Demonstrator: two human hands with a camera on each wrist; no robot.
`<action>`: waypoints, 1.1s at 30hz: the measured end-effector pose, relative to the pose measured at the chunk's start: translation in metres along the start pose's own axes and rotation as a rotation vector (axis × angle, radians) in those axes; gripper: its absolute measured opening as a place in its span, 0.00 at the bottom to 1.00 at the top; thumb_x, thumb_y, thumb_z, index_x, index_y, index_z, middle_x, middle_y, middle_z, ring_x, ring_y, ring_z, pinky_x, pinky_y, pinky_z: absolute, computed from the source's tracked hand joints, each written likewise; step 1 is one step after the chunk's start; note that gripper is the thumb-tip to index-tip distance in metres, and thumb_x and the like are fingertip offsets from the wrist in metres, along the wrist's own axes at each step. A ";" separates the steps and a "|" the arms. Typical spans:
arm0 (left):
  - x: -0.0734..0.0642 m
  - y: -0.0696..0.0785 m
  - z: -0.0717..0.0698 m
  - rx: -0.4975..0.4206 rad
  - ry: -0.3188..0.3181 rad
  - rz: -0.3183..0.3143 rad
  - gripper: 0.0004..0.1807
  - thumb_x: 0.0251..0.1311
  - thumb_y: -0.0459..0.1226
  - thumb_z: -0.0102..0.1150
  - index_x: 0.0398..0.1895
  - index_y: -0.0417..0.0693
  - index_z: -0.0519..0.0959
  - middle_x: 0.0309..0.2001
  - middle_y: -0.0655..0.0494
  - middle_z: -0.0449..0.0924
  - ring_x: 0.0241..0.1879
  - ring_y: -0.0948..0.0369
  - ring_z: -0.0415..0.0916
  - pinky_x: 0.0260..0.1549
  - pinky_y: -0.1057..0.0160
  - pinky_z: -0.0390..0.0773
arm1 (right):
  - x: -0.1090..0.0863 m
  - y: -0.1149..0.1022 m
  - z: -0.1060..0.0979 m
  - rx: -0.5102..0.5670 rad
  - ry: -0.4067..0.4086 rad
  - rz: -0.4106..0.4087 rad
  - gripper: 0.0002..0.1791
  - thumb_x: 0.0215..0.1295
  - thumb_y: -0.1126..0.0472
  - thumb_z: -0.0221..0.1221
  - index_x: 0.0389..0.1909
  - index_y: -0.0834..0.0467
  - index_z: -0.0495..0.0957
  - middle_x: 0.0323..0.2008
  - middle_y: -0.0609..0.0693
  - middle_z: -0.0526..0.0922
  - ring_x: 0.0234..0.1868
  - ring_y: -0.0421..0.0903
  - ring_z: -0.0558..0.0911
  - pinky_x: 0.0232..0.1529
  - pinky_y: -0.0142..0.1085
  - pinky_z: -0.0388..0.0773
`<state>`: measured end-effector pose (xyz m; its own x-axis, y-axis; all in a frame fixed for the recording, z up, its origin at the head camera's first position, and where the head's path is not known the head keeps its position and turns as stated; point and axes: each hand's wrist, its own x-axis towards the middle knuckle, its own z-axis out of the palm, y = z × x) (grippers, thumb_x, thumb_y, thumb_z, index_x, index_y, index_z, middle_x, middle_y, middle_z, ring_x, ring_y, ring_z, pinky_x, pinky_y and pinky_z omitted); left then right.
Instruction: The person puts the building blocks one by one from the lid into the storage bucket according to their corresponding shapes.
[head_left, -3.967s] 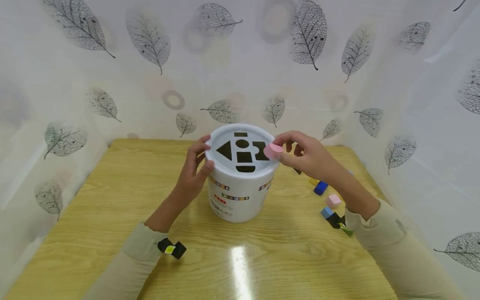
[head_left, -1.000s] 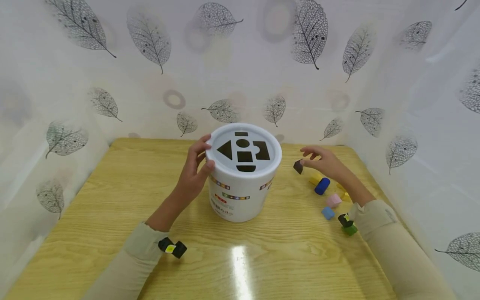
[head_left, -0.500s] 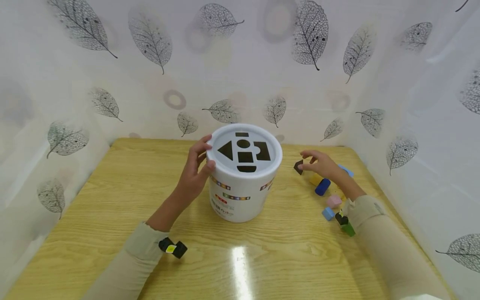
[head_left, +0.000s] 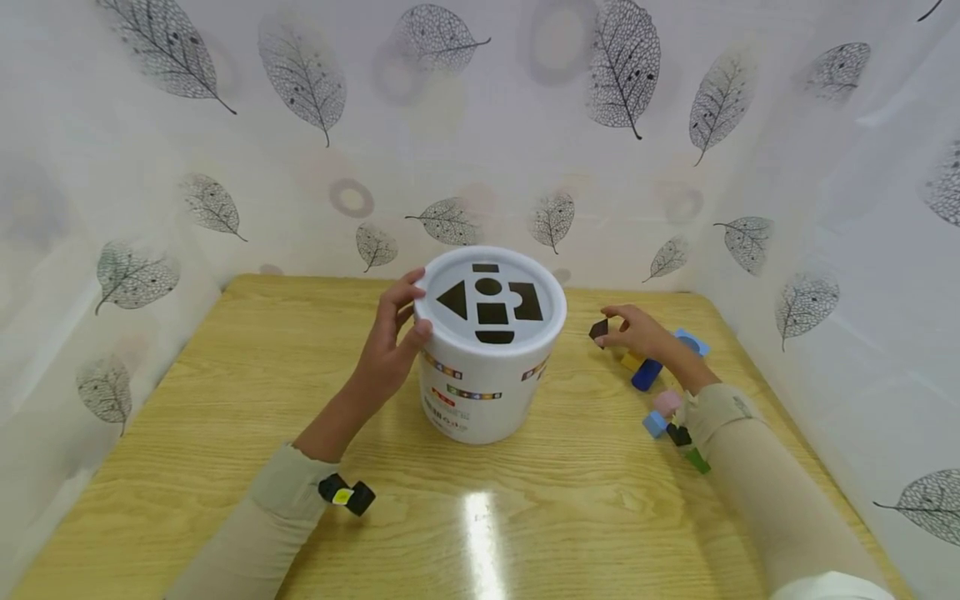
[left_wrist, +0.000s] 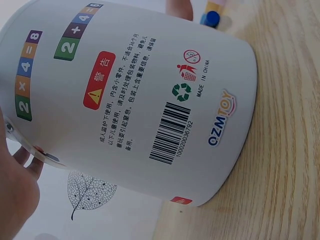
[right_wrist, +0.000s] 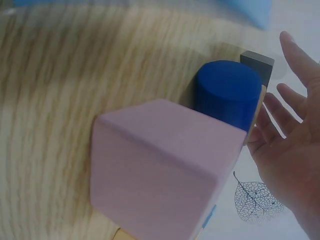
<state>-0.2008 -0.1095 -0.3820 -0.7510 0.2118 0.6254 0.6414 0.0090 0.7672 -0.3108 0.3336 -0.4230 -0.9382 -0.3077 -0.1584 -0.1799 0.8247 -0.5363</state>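
Note:
A white shape-sorter bucket (head_left: 480,392) stands upright on the table, its lid (head_left: 468,332) cut with several shaped holes. My left hand (head_left: 386,358) holds the lid rim at the left with thumb and fingers; the left wrist view shows the printed side wall (left_wrist: 135,115). To the right of the bucket, my right hand (head_left: 641,332) pinches a small dark block (head_left: 597,331) between thumb and index finger, at table level. In the right wrist view that dark block (right_wrist: 257,65) appears beyond a blue cylinder (right_wrist: 227,92), and a pink block (right_wrist: 155,165) fills the foreground.
Loose blocks lie under and around the right forearm: the blue cylinder (head_left: 646,375), a yellow block (head_left: 631,361), the pink block (head_left: 667,402), a light blue cube (head_left: 655,424), a green block (head_left: 698,460) and a flat light blue piece (head_left: 692,340). A leaf-patterned curtain (head_left: 480,125) surrounds the table.
Four seconds ago my right hand held a pink rounded block over the lid; that block is out of sight. The hand has moved right and its fingers have closed on the dark block.

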 end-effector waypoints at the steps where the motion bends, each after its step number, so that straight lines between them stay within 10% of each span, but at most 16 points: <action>1: 0.000 0.000 0.000 0.000 0.000 0.000 0.41 0.68 0.64 0.49 0.64 0.37 0.59 0.77 0.50 0.53 0.76 0.52 0.54 0.72 0.42 0.59 | 0.000 0.000 0.001 -0.002 -0.002 -0.004 0.44 0.68 0.48 0.64 0.76 0.65 0.57 0.72 0.68 0.60 0.59 0.63 0.70 0.51 0.53 0.75; 33: 0.000 -0.002 -0.001 0.005 -0.007 0.003 0.39 0.69 0.63 0.50 0.64 0.39 0.59 0.78 0.53 0.53 0.75 0.53 0.54 0.71 0.42 0.59 | -0.016 -0.033 -0.003 -0.044 0.110 -0.130 0.35 0.65 0.47 0.67 0.67 0.62 0.72 0.64 0.63 0.74 0.56 0.62 0.74 0.55 0.56 0.73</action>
<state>-0.2020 -0.1106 -0.3837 -0.7477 0.2191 0.6269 0.6447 0.0134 0.7643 -0.2904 0.3124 -0.4004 -0.9326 -0.3609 0.0030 -0.3121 0.8022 -0.5090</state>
